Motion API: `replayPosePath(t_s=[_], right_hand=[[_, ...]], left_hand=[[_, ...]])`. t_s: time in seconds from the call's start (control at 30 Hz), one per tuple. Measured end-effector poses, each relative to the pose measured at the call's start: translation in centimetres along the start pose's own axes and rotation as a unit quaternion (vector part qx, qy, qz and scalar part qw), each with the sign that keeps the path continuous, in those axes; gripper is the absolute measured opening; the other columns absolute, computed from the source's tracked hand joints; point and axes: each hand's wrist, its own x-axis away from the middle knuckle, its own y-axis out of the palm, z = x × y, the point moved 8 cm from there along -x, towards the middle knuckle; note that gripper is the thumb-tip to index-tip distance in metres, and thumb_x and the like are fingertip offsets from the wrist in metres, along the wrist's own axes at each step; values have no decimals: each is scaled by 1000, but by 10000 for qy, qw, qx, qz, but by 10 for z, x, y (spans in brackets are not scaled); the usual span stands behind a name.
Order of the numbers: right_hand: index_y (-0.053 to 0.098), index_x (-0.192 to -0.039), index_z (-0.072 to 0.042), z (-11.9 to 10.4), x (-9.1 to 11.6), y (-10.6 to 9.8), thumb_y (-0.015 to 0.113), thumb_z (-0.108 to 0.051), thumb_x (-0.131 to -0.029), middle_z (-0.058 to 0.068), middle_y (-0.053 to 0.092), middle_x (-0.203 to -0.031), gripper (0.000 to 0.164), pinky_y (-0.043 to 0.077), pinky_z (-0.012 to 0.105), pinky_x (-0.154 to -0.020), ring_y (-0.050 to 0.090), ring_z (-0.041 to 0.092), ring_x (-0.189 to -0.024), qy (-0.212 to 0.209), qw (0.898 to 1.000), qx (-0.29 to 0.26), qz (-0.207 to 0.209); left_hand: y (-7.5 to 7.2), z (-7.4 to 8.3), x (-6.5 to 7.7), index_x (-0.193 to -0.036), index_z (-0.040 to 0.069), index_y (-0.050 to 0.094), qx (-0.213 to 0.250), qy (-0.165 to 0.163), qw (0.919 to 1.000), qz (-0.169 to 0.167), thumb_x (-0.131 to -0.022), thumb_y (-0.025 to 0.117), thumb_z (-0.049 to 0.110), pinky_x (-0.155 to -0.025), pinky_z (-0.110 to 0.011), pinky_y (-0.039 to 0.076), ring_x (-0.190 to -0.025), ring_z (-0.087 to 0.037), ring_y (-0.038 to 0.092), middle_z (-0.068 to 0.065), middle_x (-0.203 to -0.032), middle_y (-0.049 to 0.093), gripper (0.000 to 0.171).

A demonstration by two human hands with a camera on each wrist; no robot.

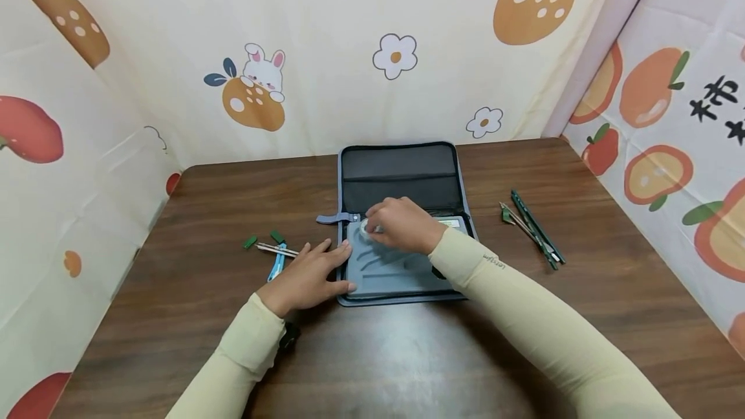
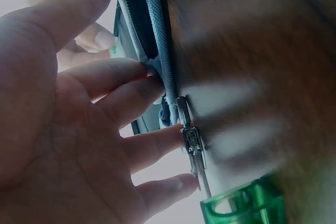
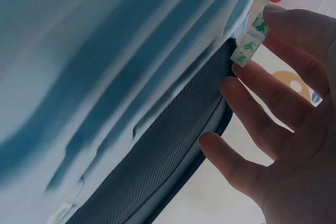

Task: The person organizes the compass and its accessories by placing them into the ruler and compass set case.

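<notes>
My right hand (image 1: 401,225) pinches a small white roll with green print, which looks like a tape roll (image 3: 250,43), between thumb and fingers. It holds the roll at the upper left of a grey-blue moulded tray (image 1: 372,283) with long grooves. The tray lies inside an unzipped case (image 1: 401,167), whose dark lid is folded back. My left hand (image 1: 311,277) rests with spread fingers on the case's left edge. In the left wrist view, its fingertips lie along the zipper (image 2: 157,40), beside a metal compass (image 2: 191,140).
Left of the case lie a light blue cutter (image 1: 278,264) and two green pieces (image 1: 250,242). Dark green pencils (image 1: 537,228) and a slim metal tool (image 1: 520,222) lie to the right. A strap (image 1: 336,218) sticks out from the case. Printed cloth (image 1: 337,50) surrounds the wooden table (image 1: 233,193).
</notes>
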Motion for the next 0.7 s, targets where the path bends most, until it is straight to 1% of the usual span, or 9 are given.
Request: replayPosePath(t_s=[0.17,0.37,0.43,0.6,0.7], right_hand=[[81,-104,-15,-5,-5,5,73,-16,-93,6,71,-120,13,56,43,-84,66,23,-110,-58,10000,26,-38],[81,-105,-16,-3,-6,14,72,-17,-95,3,71,-119,14,55,41,-85,66,19,-110,23,9999,13,-170],[80,-105,-15,-3,-6,15,72,-17,-95,2,72,-118,14,55,41,-83,67,19,-106,22,9999,9,-157],[77,-111,-13,-2,-4,15,72,-17,-94,0,74,-110,18,55,41,-81,68,18,-98,43,9999,80,-76],[75,-116,-13,-3,-3,17,72,-18,-94,2,74,-109,22,54,43,-85,69,19,-99,49,9997,214,-112]], left_hand=[[-1,0,0,-154,8,39,-62,-22,10000,-27,-96,67,44,-114,-68,12,-148,-42,22,-8,-158,37,74],[0,1,0,-154,8,39,-44,-33,10000,-34,-96,67,43,-114,-68,12,-148,-42,22,-8,-158,37,74],[0,0,0,-155,8,38,-31,-44,10000,-28,-96,67,43,-114,-68,12,-148,-42,21,-8,-158,37,74],[-1,0,0,-155,8,38,23,-45,10000,-22,-96,68,43,-114,-68,11,-149,-41,21,-8,-158,36,75],[-1,0,0,-155,8,38,33,-20,10000,-21,-96,67,44,-114,-68,11,-148,-41,21,-8,-158,37,75]])
